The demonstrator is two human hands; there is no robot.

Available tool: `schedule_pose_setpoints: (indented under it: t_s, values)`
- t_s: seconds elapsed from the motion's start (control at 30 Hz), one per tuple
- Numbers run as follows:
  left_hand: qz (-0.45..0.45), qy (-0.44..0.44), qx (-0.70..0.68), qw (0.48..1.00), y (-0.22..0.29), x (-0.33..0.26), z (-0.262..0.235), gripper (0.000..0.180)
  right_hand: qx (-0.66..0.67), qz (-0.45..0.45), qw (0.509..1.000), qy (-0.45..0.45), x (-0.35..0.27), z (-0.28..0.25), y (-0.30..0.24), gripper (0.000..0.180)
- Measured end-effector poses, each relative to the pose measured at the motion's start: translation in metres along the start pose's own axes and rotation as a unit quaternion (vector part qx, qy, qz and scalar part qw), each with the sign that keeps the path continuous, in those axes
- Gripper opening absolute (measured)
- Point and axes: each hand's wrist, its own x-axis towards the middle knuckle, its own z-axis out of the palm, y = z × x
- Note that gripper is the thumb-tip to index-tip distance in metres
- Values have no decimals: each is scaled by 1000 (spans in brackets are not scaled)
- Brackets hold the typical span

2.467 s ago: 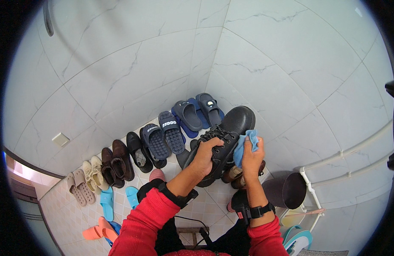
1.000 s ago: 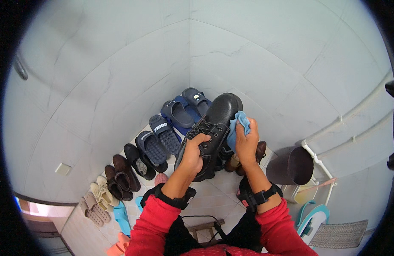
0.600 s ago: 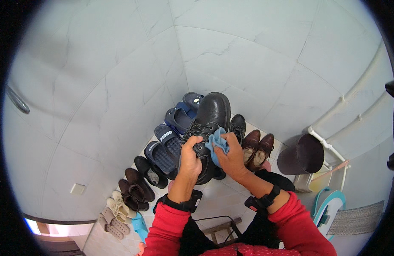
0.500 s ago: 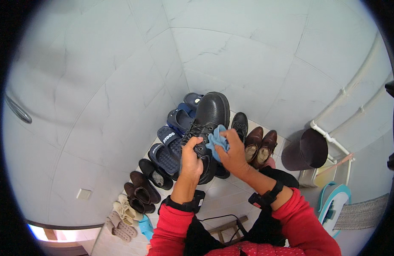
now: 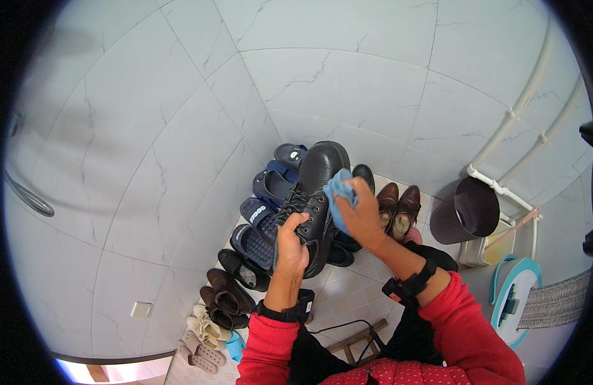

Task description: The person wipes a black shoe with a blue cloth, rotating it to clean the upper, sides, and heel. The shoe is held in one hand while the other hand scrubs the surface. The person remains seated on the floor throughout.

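Note:
A black leather lace-up shoe (image 5: pixel 319 173) is held up in front of me with its toe pointing away. My left hand (image 5: pixel 292 244) grips it near the heel, thumb over the lace side. A light blue cloth (image 5: pixel 339 192) is bunched in my right hand (image 5: pixel 362 215), pressed to the right side of the shoe by the eyelets. The fingers of the left hand under the shoe are hidden. Behind the held shoe stands another black shoe (image 5: pixel 363 174), partly covered by my right hand and the cloth.
Navy slippers (image 5: pixel 253 245), brown boots (image 5: pixel 227 298), and beige clogs (image 5: pixel 200 351) line the left wall. Brown leather shoes (image 5: pixel 407 208) stand right of the held shoe. Further right are a dark bin (image 5: pixel 466 208), white pipes (image 5: pixel 495 183) and a mop bucket (image 5: pixel 516 295). A wooden stool (image 5: pixel 360 346) is below.
The cloth and my right hand have shifted from over the laces toward the shoe's right side, farther up toward the toe. My view has tilted slightly; the left hand keeps its hold.

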Motion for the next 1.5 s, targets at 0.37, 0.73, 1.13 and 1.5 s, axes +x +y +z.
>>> schedule_pose_setpoints:
  t_s: [0.37,0.73,1.13,1.5]
  values:
    - [25,8,8,1000,-1,1,0,33,-20,-44,999,21,5,-3,0,22]
    - [29,-39,90,995,-1,-11,5,35,-28,-4,995,100,36,-23,8,23]
    - [79,-75,292,950,-1,-14,-2,34,-5,24,992,120,41,-31,9,21]
    - [235,-105,411,875,-9,-19,-6,31,50,70,990,114,41,-25,16,20]
